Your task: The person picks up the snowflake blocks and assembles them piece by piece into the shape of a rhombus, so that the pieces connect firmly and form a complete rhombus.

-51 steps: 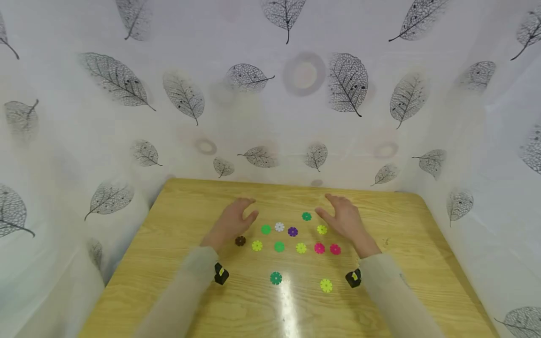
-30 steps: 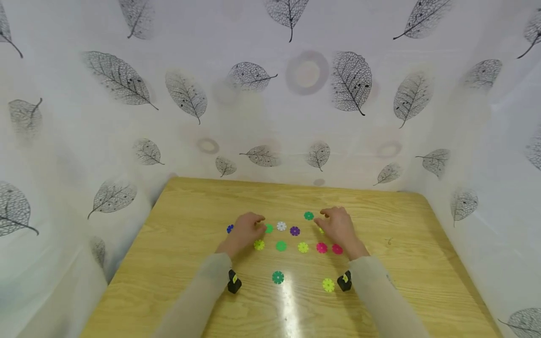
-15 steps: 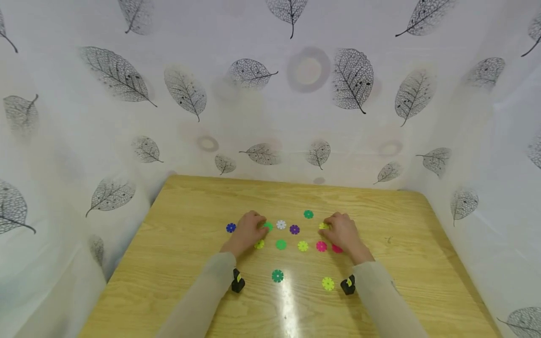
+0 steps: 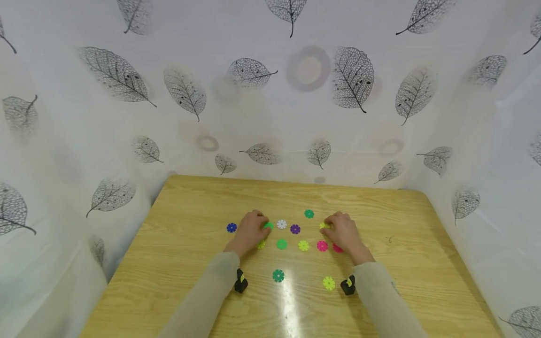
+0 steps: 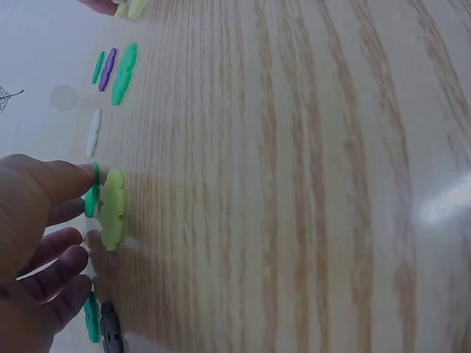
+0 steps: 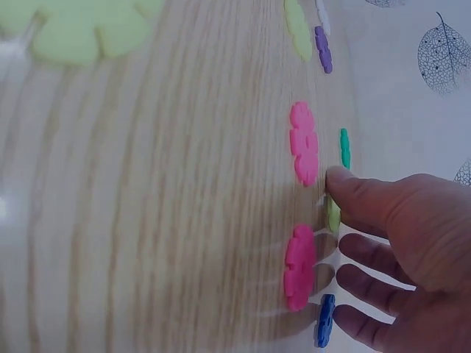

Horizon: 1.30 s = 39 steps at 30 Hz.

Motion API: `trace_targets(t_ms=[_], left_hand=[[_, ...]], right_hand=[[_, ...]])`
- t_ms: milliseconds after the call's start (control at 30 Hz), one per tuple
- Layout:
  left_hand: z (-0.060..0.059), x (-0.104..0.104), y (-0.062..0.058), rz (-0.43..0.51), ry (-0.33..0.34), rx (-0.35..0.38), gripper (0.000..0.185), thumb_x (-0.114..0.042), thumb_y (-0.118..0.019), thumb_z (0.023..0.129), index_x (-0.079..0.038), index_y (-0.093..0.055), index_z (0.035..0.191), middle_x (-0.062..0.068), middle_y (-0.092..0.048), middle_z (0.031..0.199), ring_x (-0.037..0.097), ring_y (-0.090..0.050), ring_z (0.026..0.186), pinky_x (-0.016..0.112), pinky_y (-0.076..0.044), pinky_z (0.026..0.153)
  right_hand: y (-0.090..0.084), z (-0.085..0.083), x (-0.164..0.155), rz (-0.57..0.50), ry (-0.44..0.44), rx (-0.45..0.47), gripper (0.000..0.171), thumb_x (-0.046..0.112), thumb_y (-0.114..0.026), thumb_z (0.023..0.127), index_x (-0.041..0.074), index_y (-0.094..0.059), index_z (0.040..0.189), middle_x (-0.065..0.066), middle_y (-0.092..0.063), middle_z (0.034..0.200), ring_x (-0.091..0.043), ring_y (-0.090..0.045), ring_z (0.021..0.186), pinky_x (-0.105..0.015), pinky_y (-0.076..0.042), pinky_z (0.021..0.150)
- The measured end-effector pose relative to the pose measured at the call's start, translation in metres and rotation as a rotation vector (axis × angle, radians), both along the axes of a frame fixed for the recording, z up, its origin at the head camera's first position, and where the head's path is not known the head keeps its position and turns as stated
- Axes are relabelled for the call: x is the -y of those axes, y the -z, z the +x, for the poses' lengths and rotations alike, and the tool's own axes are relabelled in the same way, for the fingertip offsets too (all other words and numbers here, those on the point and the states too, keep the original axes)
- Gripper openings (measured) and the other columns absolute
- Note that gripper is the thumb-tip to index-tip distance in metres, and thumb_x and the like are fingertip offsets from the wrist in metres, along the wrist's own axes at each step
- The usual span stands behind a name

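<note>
My left hand point(image 4: 250, 231) pinches a light green flower-shaped plastic disc point(image 5: 93, 193) at its edges between thumb and index finger, the disc standing low at the tabletop. The other fingers of that hand are spread, with a yellow disc point(image 5: 112, 210) right beside. My right hand point(image 4: 344, 233) has thumb and index finger at opposite edges of a yellow-green disc point(image 6: 334, 213), pinching it. Two pink discs, one point(image 6: 302, 268) close to the fingers, lie below this hand, and a blue disc point(image 6: 326, 321) is near the little finger.
Between the hands lie a white disc point(image 4: 282, 224), a purple disc point(image 4: 295, 229) and a light green disc point(image 4: 282, 244). Nearer the front are a teal disc point(image 4: 278, 275) and a yellow disc point(image 4: 328, 283). A leaf-print curtain point(image 4: 262, 112) surrounds the wooden table point(image 4: 190, 197) at back and sides.
Both hands have come down from a spread, open pose. The left moved right onto the light green disc, uncovering a blue one; the right closed on the yellow-green disc. Little differs over the last half second.
</note>
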<state>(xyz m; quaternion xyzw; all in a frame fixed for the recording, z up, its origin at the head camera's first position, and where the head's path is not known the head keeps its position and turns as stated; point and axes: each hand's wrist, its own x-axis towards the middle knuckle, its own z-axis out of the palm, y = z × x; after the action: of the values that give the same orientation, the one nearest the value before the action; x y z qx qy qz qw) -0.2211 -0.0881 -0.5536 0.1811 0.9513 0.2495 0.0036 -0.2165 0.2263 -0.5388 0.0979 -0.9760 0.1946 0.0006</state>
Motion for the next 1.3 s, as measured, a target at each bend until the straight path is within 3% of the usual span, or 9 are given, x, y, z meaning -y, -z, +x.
trace_targets(t_ms=[300, 533, 767, 867, 1033, 1133, 1300], left_hand=[[-0.002, -0.002, 0.001, 0.045, -0.046, 0.044, 0.030, -0.026, -0.073, 0.092, -0.007, -0.071, 0.114, 0.011, -0.060, 0.117, 0.028, -0.058, 0.110, 0.043, -0.051, 0.099], [-0.005, -0.002, 0.001, 0.130, -0.091, 0.127, 0.029, -0.026, -0.077, 0.088, -0.009, -0.069, 0.110, 0.004, -0.058, 0.102, 0.019, -0.055, 0.093, 0.036, -0.052, 0.086], [-0.004, -0.006, -0.001, 0.192, -0.125, 0.134, 0.022, -0.021, -0.077, 0.087, -0.014, -0.066, 0.104, -0.002, -0.064, 0.092, 0.016, -0.057, 0.085, 0.036, -0.051, 0.080], [-0.004, -0.005, 0.001, 0.247, -0.138, 0.138, 0.020, -0.016, -0.075, 0.088, -0.015, -0.066, 0.105, -0.003, -0.063, 0.089, 0.015, -0.056, 0.082, 0.034, -0.050, 0.076], [-0.005, 0.001, 0.003, 0.422, -0.157, 0.164, 0.021, -0.008, -0.069, 0.090, -0.011, -0.068, 0.110, 0.000, -0.064, 0.091, 0.014, -0.058, 0.082, 0.031, -0.053, 0.073], [-0.005, 0.004, -0.003, 0.502, -0.192, 0.193, 0.020, -0.010, -0.068, 0.090, -0.009, -0.070, 0.110, 0.002, -0.066, 0.092, 0.015, -0.060, 0.082, 0.030, -0.054, 0.073], [-0.006, 0.008, -0.017, 0.594, -0.287, 0.313, 0.019, -0.020, -0.070, 0.093, -0.008, -0.070, 0.108, 0.003, -0.072, 0.088, 0.016, -0.066, 0.078, 0.025, -0.052, 0.061]], right_hand=[[0.004, -0.001, -0.004, -0.035, 0.000, -0.008, 0.035, 0.027, -0.078, 0.086, -0.001, -0.071, 0.107, -0.015, -0.065, 0.104, -0.034, -0.057, 0.099, -0.054, -0.049, 0.088], [0.003, 0.000, -0.005, -0.084, 0.020, 0.008, 0.035, 0.027, -0.079, 0.086, 0.003, -0.069, 0.108, -0.010, -0.065, 0.098, -0.030, -0.055, 0.095, -0.051, -0.048, 0.085], [0.003, 0.001, -0.004, -0.106, 0.019, 0.013, 0.033, 0.027, -0.080, 0.085, 0.005, -0.068, 0.106, -0.007, -0.066, 0.091, -0.026, -0.055, 0.089, -0.046, -0.048, 0.079], [0.002, 0.001, -0.003, -0.125, 0.021, 0.023, 0.030, 0.024, -0.079, 0.086, 0.006, -0.066, 0.106, -0.007, -0.064, 0.090, -0.025, -0.054, 0.086, -0.044, -0.048, 0.076], [0.001, 0.000, -0.001, -0.180, 0.025, 0.035, 0.025, 0.016, -0.076, 0.087, 0.007, -0.065, 0.108, -0.009, -0.065, 0.092, -0.025, -0.055, 0.086, -0.044, -0.049, 0.076], [0.000, 0.001, -0.001, -0.197, 0.032, 0.031, 0.023, 0.015, -0.075, 0.088, 0.006, -0.067, 0.107, -0.011, -0.068, 0.095, -0.027, -0.060, 0.091, -0.047, -0.053, 0.081], [-0.003, 0.001, 0.000, -0.218, 0.026, 0.019, 0.018, 0.016, -0.072, 0.091, 0.003, -0.068, 0.105, -0.011, -0.070, 0.096, -0.028, -0.065, 0.092, -0.047, -0.056, 0.082]])
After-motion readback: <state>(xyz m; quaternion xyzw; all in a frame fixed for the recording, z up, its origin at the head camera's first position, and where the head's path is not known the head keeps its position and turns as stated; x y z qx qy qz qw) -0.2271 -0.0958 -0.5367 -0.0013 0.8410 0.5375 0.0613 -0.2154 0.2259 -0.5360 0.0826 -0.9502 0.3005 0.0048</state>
